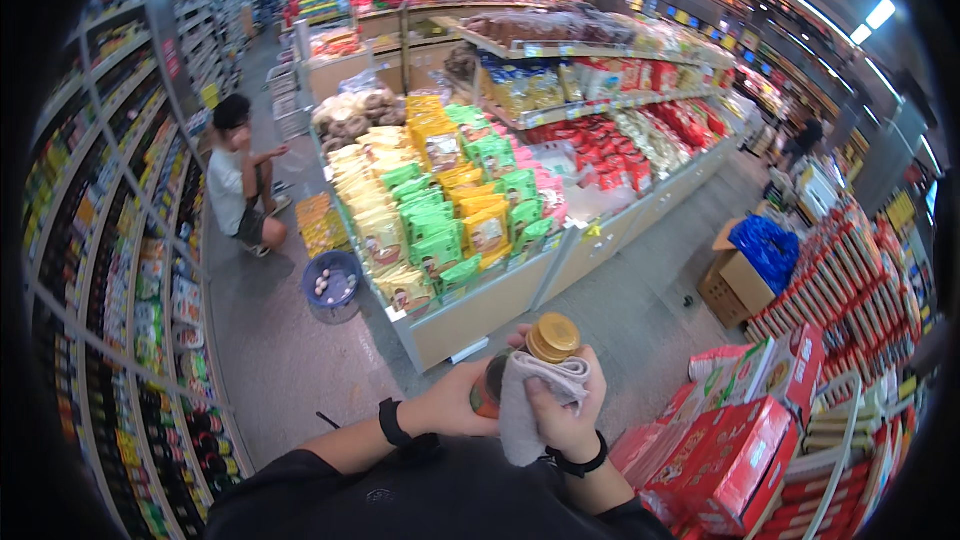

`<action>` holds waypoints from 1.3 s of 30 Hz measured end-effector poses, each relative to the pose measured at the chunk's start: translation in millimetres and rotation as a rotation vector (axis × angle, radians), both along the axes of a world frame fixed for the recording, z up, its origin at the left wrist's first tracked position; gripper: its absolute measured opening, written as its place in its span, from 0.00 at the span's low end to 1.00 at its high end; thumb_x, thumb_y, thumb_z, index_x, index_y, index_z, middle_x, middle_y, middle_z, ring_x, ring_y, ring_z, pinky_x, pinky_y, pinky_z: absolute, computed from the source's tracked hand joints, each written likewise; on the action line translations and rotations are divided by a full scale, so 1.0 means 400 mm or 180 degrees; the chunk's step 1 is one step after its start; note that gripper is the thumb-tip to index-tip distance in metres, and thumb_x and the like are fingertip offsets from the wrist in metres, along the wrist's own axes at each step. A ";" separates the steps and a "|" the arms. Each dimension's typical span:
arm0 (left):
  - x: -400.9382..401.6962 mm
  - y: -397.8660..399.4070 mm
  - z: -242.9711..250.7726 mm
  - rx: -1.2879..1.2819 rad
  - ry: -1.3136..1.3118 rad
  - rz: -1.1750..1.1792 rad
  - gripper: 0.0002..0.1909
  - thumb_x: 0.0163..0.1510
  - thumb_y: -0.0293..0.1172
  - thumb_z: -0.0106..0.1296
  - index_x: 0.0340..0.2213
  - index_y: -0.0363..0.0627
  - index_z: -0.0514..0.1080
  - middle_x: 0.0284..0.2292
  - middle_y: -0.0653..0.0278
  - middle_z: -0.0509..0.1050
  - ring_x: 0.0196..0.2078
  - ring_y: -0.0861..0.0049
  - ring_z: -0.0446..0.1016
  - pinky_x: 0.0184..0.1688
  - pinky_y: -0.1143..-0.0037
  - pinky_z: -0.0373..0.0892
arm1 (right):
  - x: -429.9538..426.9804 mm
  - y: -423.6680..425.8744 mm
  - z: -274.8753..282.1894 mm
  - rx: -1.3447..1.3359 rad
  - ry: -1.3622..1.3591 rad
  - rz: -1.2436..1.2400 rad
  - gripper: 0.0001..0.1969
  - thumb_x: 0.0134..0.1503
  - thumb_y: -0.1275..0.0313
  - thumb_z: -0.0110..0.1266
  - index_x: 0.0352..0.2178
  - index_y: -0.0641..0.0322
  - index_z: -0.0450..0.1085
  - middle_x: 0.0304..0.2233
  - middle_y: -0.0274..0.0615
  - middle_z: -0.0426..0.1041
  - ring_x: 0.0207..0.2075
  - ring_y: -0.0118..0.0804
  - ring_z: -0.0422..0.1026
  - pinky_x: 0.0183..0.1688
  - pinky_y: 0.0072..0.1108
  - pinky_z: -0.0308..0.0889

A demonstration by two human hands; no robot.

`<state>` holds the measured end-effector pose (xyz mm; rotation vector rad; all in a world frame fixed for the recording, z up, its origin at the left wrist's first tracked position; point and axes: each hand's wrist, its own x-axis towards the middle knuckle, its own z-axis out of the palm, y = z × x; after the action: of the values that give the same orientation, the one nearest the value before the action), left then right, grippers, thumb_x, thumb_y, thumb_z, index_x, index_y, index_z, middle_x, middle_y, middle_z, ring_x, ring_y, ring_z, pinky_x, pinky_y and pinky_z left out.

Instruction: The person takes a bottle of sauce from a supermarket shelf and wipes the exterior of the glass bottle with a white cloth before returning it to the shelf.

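Close to my chest is a dark bottle [495, 379] with a yellow screw cap [553, 336], tilted with the cap pointing away from me. My left hand [454, 399] wraps around its body. A folded grey cloth [523, 409] is pinched under the thumb of my right hand [571, 414] and lies against the bottle just below the cap. One end of the cloth hangs down towards my shirt. The cloth and fingers cover much of the bottle, and its label is mostly hidden.
A display bin [480, 315] of bagged goods stands ahead. Shelves of bottles [112, 277] line the left, where a person [238, 172] crouches beyond a blue basket [330, 281]. Red cartons [720, 457] are stacked at right, near a cardboard box [739, 285].
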<state>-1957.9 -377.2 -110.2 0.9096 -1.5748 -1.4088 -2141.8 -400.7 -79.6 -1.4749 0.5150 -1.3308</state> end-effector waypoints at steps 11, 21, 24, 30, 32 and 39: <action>-0.108 0.108 -0.036 0.0017 0.0404 0.0502 0.27 0.46 0.33 0.67 0.46 0.39 0.69 0.39 0.66 0.76 0.42 0.82 0.72 0.49 0.74 0.69 | -0.070 0.018 0.013 0.0276 0.0032 0.0403 0.22 0.59 0.64 0.60 0.45 0.70 0.61 0.52 0.61 0.71 0.54 0.49 0.73 0.58 0.35 0.67; -0.214 0.236 -0.062 0.0474 0.0681 0.0612 0.25 0.48 0.31 0.67 0.46 0.39 0.69 0.39 0.66 0.74 0.41 0.80 0.71 0.49 0.76 0.68 | -0.160 0.042 -0.066 0.0326 -0.0344 0.1159 0.17 0.60 0.69 0.60 0.38 0.65 0.58 0.49 0.62 0.73 0.52 0.45 0.74 0.56 0.32 0.67; -0.223 0.270 -0.068 0.0324 0.0291 0.0843 0.25 0.48 0.30 0.67 0.46 0.40 0.69 0.39 0.66 0.74 0.41 0.80 0.71 0.47 0.76 0.69 | -0.177 0.046 -0.102 0.0309 -0.0322 0.1331 0.17 0.61 0.68 0.59 0.37 0.66 0.57 0.51 0.66 0.71 0.54 0.49 0.73 0.57 0.38 0.67; -0.253 0.383 -0.132 0.0961 0.0746 0.0298 0.26 0.48 0.34 0.67 0.45 0.40 0.67 0.36 0.64 0.75 0.39 0.76 0.75 0.44 0.73 0.71 | -0.208 0.070 -0.187 0.0834 -0.0444 0.1947 0.23 0.56 0.62 0.65 0.36 0.64 0.57 0.39 0.62 0.76 0.41 0.53 0.80 0.47 0.41 0.76; -0.250 0.422 -0.110 0.0881 0.0817 0.0268 0.27 0.47 0.35 0.68 0.45 0.40 0.67 0.36 0.64 0.75 0.39 0.76 0.75 0.44 0.74 0.71 | -0.213 0.070 -0.251 0.0743 -0.0212 0.1993 0.21 0.57 0.65 0.64 0.35 0.63 0.57 0.38 0.61 0.76 0.40 0.52 0.80 0.46 0.41 0.76; -0.225 0.639 -0.112 0.0956 0.1151 0.0056 0.29 0.45 0.36 0.68 0.46 0.40 0.67 0.37 0.62 0.74 0.39 0.75 0.76 0.43 0.73 0.72 | -0.160 0.279 -0.205 0.0976 -0.0186 0.2166 0.16 0.56 0.71 0.63 0.31 0.60 0.59 0.33 0.50 0.77 0.34 0.38 0.77 0.41 0.31 0.73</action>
<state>-2047.7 -121.5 -155.0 0.7802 -1.1032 -1.7175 -2205.9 -289.0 -161.7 -1.1954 0.1386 -0.7160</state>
